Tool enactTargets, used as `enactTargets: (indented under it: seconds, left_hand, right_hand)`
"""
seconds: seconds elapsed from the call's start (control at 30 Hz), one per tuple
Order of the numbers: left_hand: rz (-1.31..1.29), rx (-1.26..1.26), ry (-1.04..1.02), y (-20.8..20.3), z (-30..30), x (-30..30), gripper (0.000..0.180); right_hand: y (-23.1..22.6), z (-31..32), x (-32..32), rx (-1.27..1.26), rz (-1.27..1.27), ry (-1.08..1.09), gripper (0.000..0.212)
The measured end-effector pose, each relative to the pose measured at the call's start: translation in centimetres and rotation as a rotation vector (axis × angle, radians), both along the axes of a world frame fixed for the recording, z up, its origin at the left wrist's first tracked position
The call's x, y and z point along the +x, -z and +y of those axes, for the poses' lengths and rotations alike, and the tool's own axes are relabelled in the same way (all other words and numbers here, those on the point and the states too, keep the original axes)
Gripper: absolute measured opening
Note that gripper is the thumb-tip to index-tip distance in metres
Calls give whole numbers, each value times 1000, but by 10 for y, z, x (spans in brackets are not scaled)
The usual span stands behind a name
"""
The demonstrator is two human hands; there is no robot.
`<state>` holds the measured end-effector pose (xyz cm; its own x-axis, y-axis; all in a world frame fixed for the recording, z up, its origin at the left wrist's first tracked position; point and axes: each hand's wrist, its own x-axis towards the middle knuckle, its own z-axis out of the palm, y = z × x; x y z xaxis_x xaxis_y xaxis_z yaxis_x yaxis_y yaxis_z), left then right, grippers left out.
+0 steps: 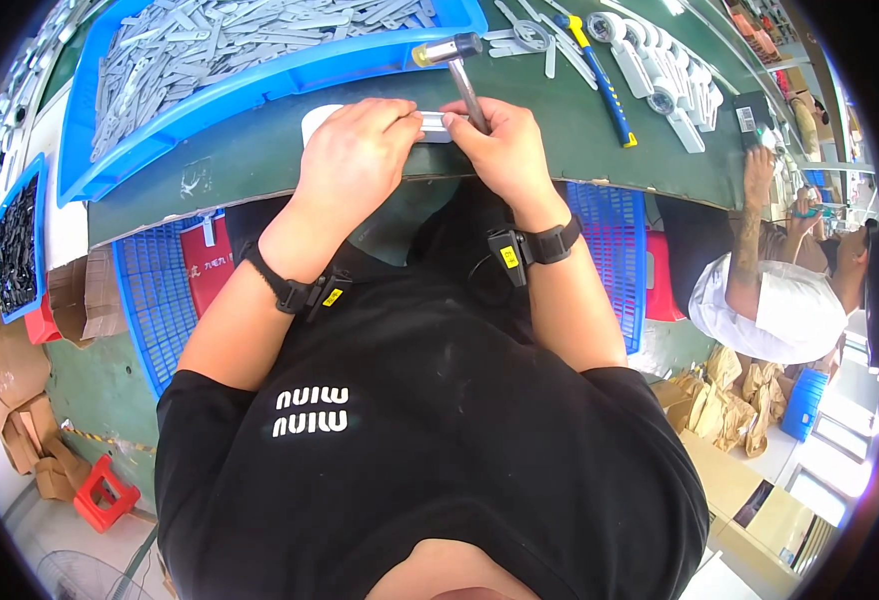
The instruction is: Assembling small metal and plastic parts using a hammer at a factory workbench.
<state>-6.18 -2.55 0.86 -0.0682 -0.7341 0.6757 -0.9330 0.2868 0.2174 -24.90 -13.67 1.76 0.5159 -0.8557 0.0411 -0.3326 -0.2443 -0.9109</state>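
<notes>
Before a blue bin [260, 90] on the green tabletop [570, 140], a white piece [436, 127] is clamped by left hand [360, 150] and right hand [503, 150], a mallet [465, 88] also gripped by the latter; cardboard [10, 358] is piled leftward.

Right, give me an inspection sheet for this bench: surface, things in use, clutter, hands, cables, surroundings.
Surface: green bench, pale scuff left of the hands.
Things in use: pale part, partly hidden; hammer, head raised.
Clutter: blue tray heaped with grey strips; blue-and-yellow tool and white round-ended parts at right.
Hands: left hand over the pale part; right hand holding the hammer.
Cables: none clear enough to tell.
Surroundings: co-worker at right; red stool at lower left; paper bags at lower right.
</notes>
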Motion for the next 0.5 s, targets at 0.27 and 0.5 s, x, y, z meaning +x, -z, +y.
enactTargets:
  seconds: [0.27,0.5]
  left_hand:
    - [62,15,8,0,-4,-3,12]
    - [71,14,-11,-5,0,-5,8]
  right_hand:
    - [-3,19,-15,-15,-232,-11,32]
    - [-45,46,-78,-502,-92,-50,49]
